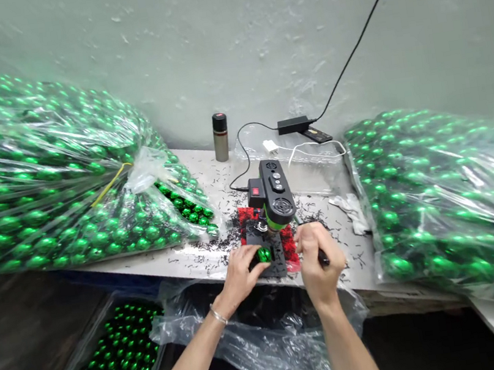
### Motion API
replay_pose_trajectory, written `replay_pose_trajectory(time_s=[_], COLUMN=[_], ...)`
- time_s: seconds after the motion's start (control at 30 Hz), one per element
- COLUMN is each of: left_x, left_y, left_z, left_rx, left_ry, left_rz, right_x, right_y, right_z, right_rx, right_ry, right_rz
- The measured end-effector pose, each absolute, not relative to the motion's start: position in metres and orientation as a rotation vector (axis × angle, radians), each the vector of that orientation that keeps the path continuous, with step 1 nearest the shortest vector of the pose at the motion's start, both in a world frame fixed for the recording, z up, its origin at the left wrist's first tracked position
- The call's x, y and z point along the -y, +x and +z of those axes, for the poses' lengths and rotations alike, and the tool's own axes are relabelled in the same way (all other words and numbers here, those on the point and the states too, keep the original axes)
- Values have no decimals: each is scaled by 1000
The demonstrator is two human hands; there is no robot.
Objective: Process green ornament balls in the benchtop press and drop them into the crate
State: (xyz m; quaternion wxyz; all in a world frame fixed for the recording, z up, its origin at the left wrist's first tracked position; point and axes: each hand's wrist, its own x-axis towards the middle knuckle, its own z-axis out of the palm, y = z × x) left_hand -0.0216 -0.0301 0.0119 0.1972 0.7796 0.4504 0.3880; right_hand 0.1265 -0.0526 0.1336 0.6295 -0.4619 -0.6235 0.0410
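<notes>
Between the thumb and fingers of my left hand (241, 270) sits a shiny green ball (263, 255). It is held over the dark base plate (277, 261) of a small black bench machine (276, 188) with round vents and buttons on top. My right hand (320, 254) is wrapped round a black-ended handle (323, 258) just right of the machine; most of the handle is hidden by the fingers. A red mat (289, 247) strewn with black bits lies under the machine.
Big clear bags of green balls lie at the left (42, 178) and right (444, 199). A bottle (221, 137), a power adapter (294, 125) and a white crumpled cloth (351, 213) are on the table. Below stand a bin of green balls (110, 360) and an open plastic bag (253, 348).
</notes>
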Motion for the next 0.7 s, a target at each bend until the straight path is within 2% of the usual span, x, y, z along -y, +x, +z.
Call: replay_pose_trajectory(time_s=[0.17,0.3,0.4,0.53,0.7], left_x=[62,21,-30,-73,-80], left_y=[-42,-66,-89,-108,-113], left_z=[12,31,55,72,66], left_rx=[-1199,-1638,-2077,-2101,-1926], left_ry=[2344,2350,2293,2284,2349], left_rz=[1013,1067,742,100,37], right_x=[53,54,54,54,54], right_y=[123,122,122,122,123], right_z=[125,115,114,113,111], right_rx=[1406,1394,1400,1401,1405], right_ry=[-1007,-997,-990,-988,-985], right_rz=[76,59,57,47,31])
